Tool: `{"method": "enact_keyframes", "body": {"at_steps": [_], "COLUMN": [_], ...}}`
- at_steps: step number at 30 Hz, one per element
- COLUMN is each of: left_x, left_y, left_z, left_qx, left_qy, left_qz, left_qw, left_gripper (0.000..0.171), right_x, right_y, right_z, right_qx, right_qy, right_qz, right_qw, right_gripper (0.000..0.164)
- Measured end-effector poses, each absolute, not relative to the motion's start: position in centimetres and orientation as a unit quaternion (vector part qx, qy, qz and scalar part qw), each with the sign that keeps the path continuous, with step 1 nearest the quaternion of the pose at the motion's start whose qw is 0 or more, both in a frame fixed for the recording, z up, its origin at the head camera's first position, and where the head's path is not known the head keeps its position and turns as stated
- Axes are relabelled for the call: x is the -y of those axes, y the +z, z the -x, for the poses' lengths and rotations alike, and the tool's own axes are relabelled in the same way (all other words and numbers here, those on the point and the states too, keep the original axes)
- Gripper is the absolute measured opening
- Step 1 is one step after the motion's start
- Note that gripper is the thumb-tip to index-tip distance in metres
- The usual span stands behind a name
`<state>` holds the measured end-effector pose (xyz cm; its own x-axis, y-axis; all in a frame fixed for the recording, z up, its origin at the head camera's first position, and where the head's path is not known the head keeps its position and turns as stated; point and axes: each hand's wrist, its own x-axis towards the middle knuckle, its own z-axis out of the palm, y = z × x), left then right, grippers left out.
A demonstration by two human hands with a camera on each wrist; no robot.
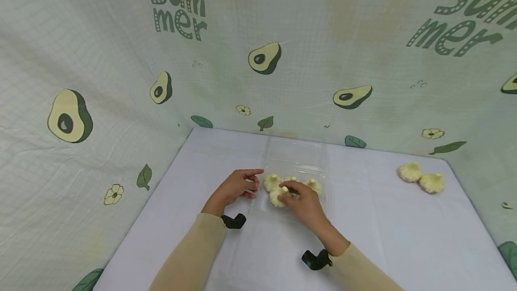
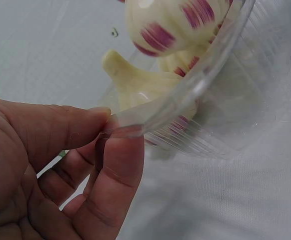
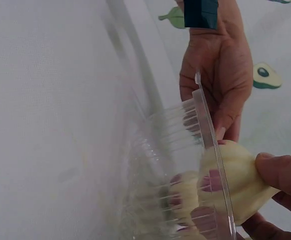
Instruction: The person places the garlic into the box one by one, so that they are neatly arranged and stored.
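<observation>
A clear plastic clamshell box [image 1: 296, 152] stands on the table with its lid folded back. Inside its base are pale garlic bulbs [image 1: 272, 182] with purple streaks. My left hand [image 1: 238, 185] is at the box's left side; in the left wrist view its thumb and finger pinch the clear rim [image 2: 185, 92]. My right hand [image 1: 305, 203] reaches over the box from the right and grips one garlic bulb [image 3: 243, 175] between thumb and fingers, at the rim's level. Whether this bulb touches those beneath is hard to tell.
Two more garlic bulbs [image 1: 409, 172] lie side by side at the table's right. A white cloth covers the table [image 1: 375, 219]. Behind and to the left hangs a curtain [image 1: 218, 80] printed with avocados. Black wrist cameras [image 1: 317, 259] sit on both wrists.
</observation>
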<state>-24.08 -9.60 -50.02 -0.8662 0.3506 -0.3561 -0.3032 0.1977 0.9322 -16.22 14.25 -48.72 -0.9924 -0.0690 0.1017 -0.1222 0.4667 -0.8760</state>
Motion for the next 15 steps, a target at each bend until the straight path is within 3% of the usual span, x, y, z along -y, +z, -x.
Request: {"method": "enact_keyframes", "body": {"at_steps": [15], "left_x": [9.5], "left_y": [-49.8], "left_z": [24.0], "left_qx": [-0.726], "left_qy": [0.637], "left_qz": [-0.013], "left_qw": [0.259], "left_gripper": [0.057], "right_x": [-12.7], "right_y": [-49.1], "right_z": [17.0], "right_qx": [0.878], "right_qy": [0.470], "right_qz": [-0.088], "right_qw": [-0.006], "right_gripper": [0.025]}}
